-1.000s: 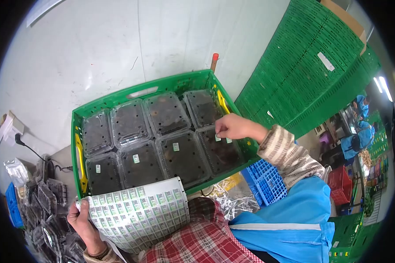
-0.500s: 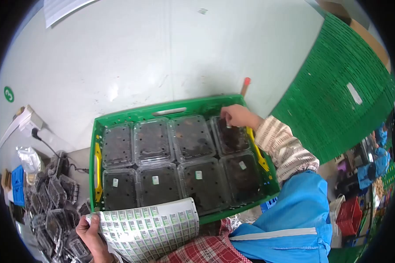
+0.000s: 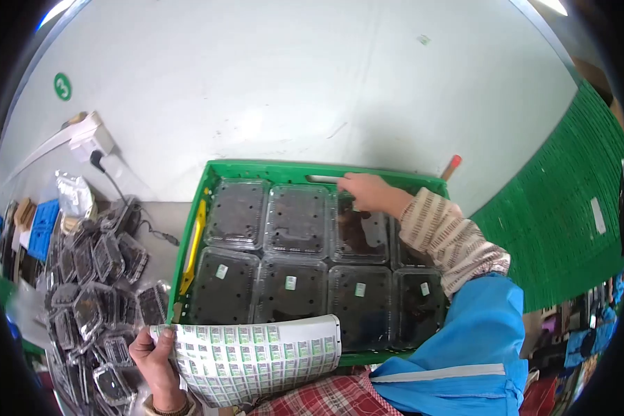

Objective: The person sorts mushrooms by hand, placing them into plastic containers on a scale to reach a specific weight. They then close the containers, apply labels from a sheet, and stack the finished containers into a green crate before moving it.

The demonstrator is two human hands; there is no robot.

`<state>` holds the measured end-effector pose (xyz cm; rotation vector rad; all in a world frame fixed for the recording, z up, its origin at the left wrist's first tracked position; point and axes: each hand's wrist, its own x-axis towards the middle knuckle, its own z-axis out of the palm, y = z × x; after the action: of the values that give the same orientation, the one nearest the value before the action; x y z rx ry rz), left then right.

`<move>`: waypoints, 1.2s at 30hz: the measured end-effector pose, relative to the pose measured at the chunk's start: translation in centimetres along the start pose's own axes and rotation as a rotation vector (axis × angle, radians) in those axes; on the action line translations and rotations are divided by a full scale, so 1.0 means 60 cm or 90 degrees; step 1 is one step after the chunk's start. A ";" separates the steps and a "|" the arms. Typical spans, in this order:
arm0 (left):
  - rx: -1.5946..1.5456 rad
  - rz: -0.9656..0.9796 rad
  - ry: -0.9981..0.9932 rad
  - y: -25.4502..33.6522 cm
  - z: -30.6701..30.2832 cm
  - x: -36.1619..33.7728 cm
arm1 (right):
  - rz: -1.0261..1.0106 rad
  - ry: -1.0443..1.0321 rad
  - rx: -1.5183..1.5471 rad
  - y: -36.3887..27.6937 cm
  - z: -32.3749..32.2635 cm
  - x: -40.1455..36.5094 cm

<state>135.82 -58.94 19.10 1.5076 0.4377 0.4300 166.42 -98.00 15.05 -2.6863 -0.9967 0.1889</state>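
Note:
My left hand (image 3: 154, 364) grips the left edge of a curved sheet of stickers (image 3: 256, 353), thumb on top. The sheet carries rows of small green-and-white labels, with a bare strip at its upper right. My right hand (image 3: 369, 193) is pinched over the third clear plastic box (image 3: 360, 239) in the back row. A small pale sticker (image 3: 356, 206) shows at its fingertips, partly hidden. Two rows of lidded boxes with dark contents fill a green crate (image 3: 270, 168). Front-row boxes bear one label (image 3: 290, 283) each. My sleeve partly covers the back-right box (image 3: 409, 255).
Many clear boxes (image 3: 93, 308) lie piled on the left, near a blue basket (image 3: 43, 229). A white wall (image 3: 256, 90) with a socket and plug (image 3: 93, 149) stands behind. Green slatted panels (image 3: 548, 243) and a red-tipped stick (image 3: 453, 165) are on the right.
My right hand has moved left from the fourth back-row box to the third. The head view has turned, shifting the crate rightward in view. My left hand still holds the sticker sheet.

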 end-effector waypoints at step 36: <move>0.061 0.202 0.151 0.036 -0.011 -0.040 | -0.361 0.031 0.346 -0.473 0.019 -0.014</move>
<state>133.41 -59.58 21.26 1.6320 0.4077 0.8537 147.93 -77.67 22.34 -1.8420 -1.4022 0.2331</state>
